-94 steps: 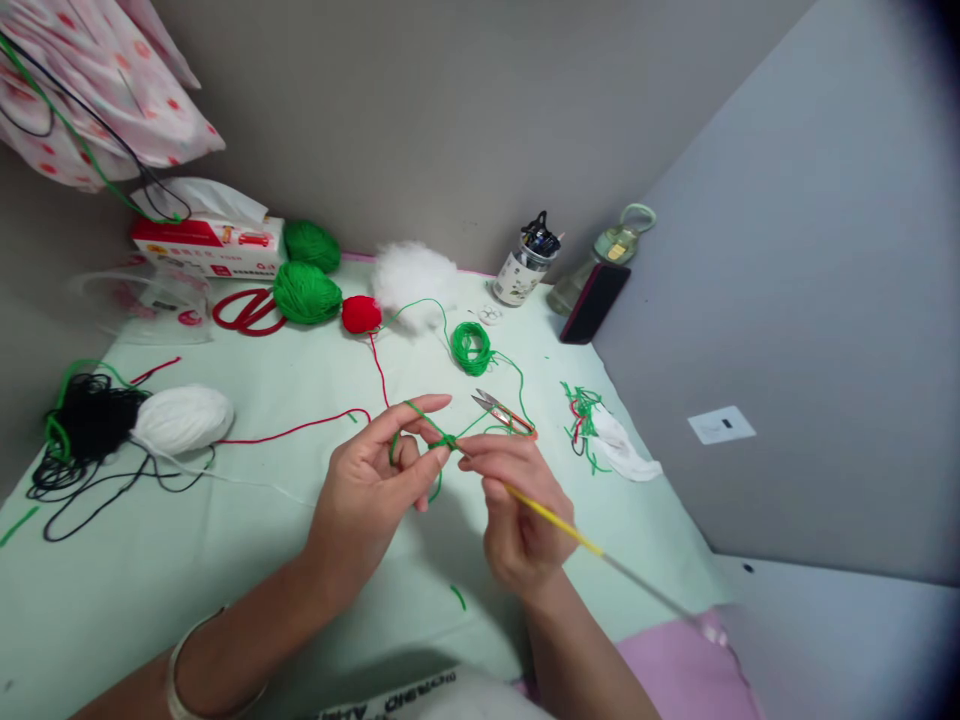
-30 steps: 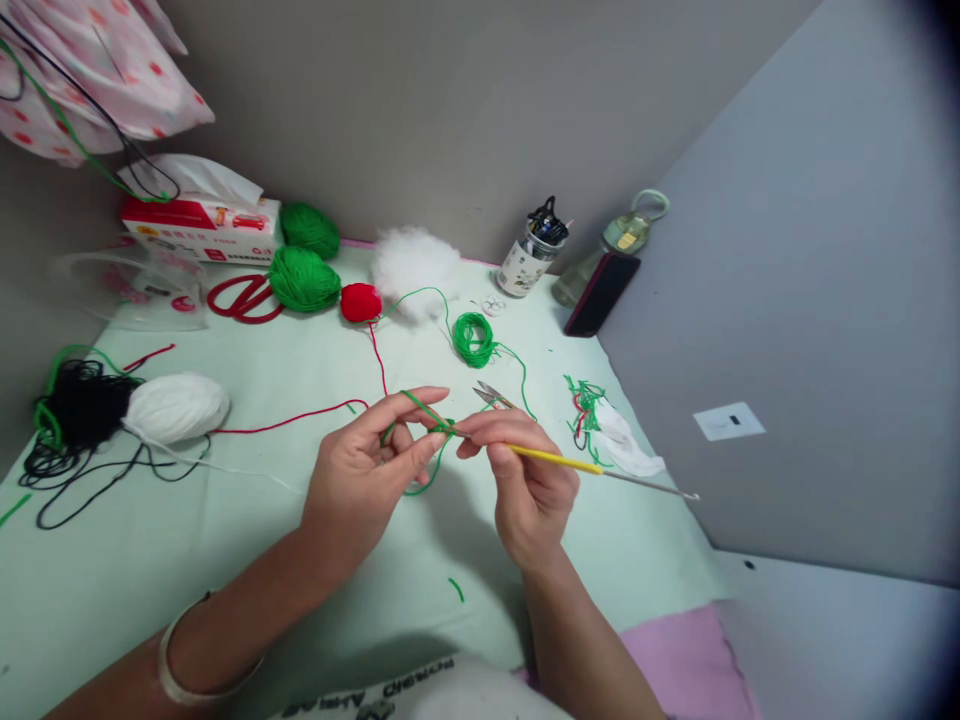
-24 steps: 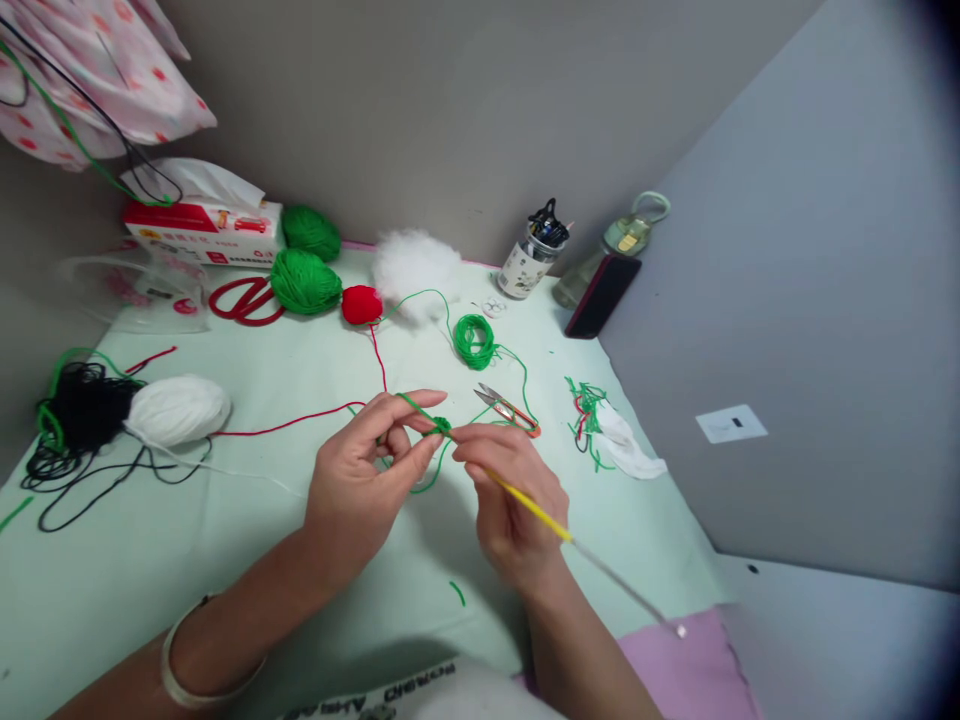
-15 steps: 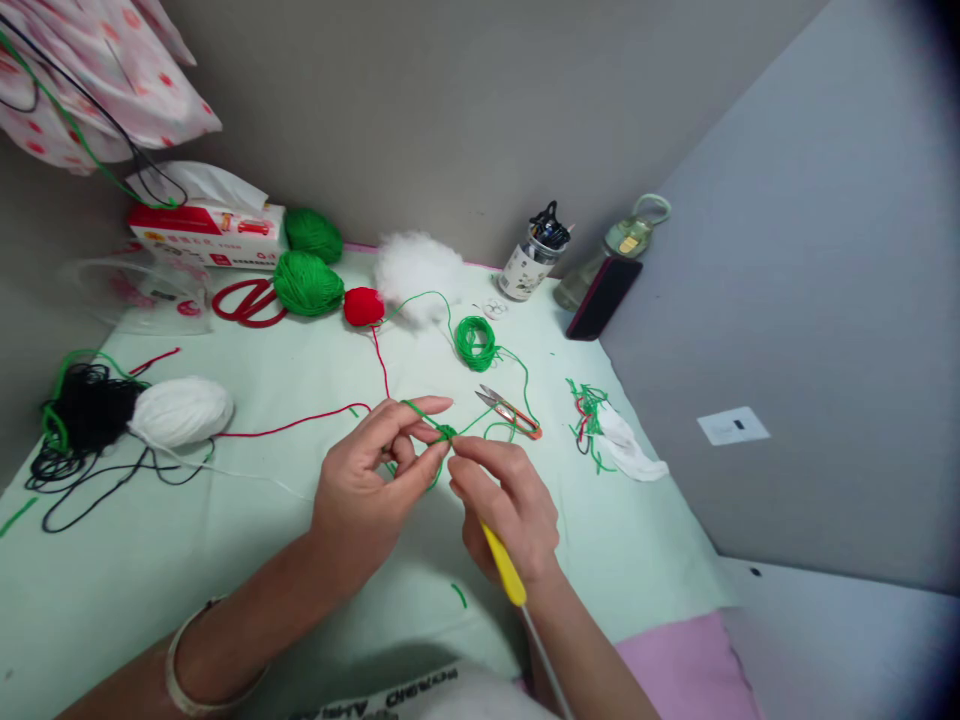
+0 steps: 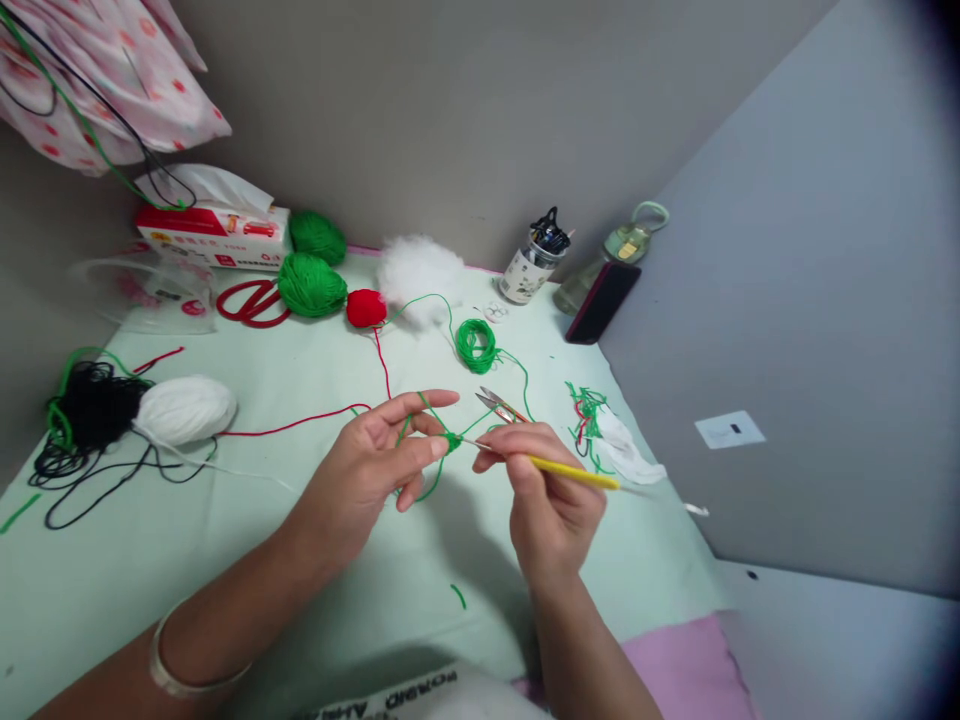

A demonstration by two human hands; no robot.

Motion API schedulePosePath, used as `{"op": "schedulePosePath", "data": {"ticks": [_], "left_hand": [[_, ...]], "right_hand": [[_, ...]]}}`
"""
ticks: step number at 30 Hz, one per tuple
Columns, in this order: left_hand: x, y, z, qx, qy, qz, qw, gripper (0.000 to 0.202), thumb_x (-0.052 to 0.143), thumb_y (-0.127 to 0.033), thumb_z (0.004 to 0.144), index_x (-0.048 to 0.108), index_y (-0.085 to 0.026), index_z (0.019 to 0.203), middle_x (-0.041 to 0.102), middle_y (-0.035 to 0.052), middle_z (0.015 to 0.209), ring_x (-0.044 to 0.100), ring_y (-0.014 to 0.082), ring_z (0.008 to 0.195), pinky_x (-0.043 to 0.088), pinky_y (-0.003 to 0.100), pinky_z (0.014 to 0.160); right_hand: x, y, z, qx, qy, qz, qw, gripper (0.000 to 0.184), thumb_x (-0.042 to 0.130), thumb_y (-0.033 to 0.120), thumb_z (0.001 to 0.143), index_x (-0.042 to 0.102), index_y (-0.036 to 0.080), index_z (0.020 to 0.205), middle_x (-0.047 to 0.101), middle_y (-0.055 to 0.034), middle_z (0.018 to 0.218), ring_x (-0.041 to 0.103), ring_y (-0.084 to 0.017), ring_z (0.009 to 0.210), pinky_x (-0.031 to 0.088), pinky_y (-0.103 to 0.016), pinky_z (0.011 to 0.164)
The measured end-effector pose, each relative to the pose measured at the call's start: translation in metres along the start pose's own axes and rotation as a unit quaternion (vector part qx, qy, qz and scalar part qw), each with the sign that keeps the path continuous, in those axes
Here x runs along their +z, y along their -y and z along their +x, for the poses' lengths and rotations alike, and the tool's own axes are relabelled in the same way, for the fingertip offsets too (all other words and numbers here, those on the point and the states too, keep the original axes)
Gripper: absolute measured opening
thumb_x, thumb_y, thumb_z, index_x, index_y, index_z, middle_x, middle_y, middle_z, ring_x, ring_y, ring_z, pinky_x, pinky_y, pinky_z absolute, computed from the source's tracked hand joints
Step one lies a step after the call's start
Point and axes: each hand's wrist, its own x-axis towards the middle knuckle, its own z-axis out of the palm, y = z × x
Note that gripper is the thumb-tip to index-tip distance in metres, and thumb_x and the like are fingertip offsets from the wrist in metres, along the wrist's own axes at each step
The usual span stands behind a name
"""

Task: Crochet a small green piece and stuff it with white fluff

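Observation:
Between the thumb and fingers of my left hand (image 5: 375,460) is pinched a small piece of green crochet work (image 5: 453,441), with green yarn looped over the raised index finger. My right hand (image 5: 553,490) grips a crochet hook (image 5: 574,471) with a yellow handle. Its thin metal tip reaches left to the green piece and touches it. From there a green strand runs up toward a coil of green yarn (image 5: 475,346). Thread snips (image 5: 501,404) lie just behind my right hand, their handles partly hidden by it.
At the back stand green yarn balls (image 5: 312,284), a red ball (image 5: 366,308), white stuffing (image 5: 420,275), a pen jar (image 5: 527,270) and a phone (image 5: 602,303) against a bottle. White yarn (image 5: 187,409) and black yarn (image 5: 101,405) lie left, yarn scraps (image 5: 589,405) right.
My right hand has shifted right and turned, so the hook now lies nearly level and its metal shaft shows. My left index finger has lifted, spreading the green yarn loop.

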Motion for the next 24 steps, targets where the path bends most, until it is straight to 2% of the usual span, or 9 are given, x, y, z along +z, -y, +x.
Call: {"op": "schedulePosePath", "data": {"ticks": [2,5,10,14,17,21,24], "left_hand": [[-0.003,0.001,-0.001,0.018,0.0,0.029,0.999,0.028,0.08,-0.024,0.084,0.079,-0.025,0.112,0.058,-0.0042,0.085,0.041,-0.0013,0.042,0.031,0.018,0.041],[-0.004,0.004,-0.002,0.032,0.006,0.046,0.998,0.026,0.078,-0.025,0.086,0.079,-0.027,0.112,0.058,-0.0039,0.087,0.043,-0.0014,0.042,0.033,0.019,0.043],[0.002,0.012,-0.001,0.03,0.051,0.035,0.998,0.028,0.078,-0.029,0.088,0.078,-0.027,0.116,0.059,-0.004,0.084,0.046,0.0008,0.049,0.039,0.017,0.046],[0.005,0.012,-0.001,0.027,0.031,0.009,0.999,0.042,0.083,-0.027,0.084,0.074,-0.029,0.125,0.062,-0.0044,0.09,0.04,-0.0011,0.046,0.043,0.016,0.047],[0.003,0.007,-0.001,-0.003,0.044,-0.017,0.999,0.053,0.084,-0.026,0.084,0.067,-0.029,0.135,0.064,-0.0045,0.089,0.032,-0.0024,0.041,0.041,0.016,0.043],[-0.002,0.002,0.001,-0.068,0.104,-0.052,0.991,0.043,0.082,-0.025,0.085,0.073,-0.025,0.127,0.059,-0.0063,0.08,0.022,-0.0036,0.04,0.034,0.014,0.04],[-0.002,0.003,0.002,-0.072,0.132,-0.064,0.987,0.034,0.084,-0.026,0.083,0.078,-0.024,0.116,0.059,-0.0052,0.082,0.024,-0.0031,0.042,0.033,0.014,0.039]], "right_hand": [[-0.002,0.001,0.002,0.043,-0.011,0.059,0.997,0.018,0.06,0.018,0.1,0.078,0.023,0.1,0.075,-0.0042,0.087,0.068,-0.016,0.069,0.056,-0.033,0.063],[-0.002,0.001,0.004,0.068,-0.004,0.114,0.991,0.017,0.062,0.022,0.1,0.078,0.023,0.099,0.073,-0.0038,0.087,0.065,-0.014,0.065,0.054,-0.032,0.061],[0.003,-0.001,0.004,0.062,0.034,0.054,0.996,0.017,0.064,0.021,0.099,0.08,0.027,0.101,0.075,-0.0043,0.093,0.068,-0.019,0.091,0.056,-0.034,0.077],[0.005,0.0,0.001,0.044,0.036,0.029,0.998,0.022,0.064,0.017,0.099,0.08,0.029,0.107,0.074,-0.004,0.096,0.067,-0.018,0.089,0.055,-0.033,0.074],[0.002,0.0,0.0,0.047,0.045,0.048,0.997,0.022,0.064,0.018,0.099,0.081,0.029,0.108,0.072,-0.0052,0.098,0.068,-0.018,0.084,0.056,-0.034,0.072],[-0.004,-0.001,0.007,0.14,-0.005,0.174,0.975,0.018,0.064,0.026,0.1,0.081,0.025,0.096,0.07,-0.0027,0.087,0.066,-0.012,0.066,0.055,-0.028,0.06],[-0.007,-0.002,0.012,0.209,-0.011,0.237,0.949,0.019,0.066,0.029,0.099,0.078,0.022,0.087,0.068,-0.0009,0.077,0.062,-0.01,0.059,0.051,-0.024,0.054]]}}
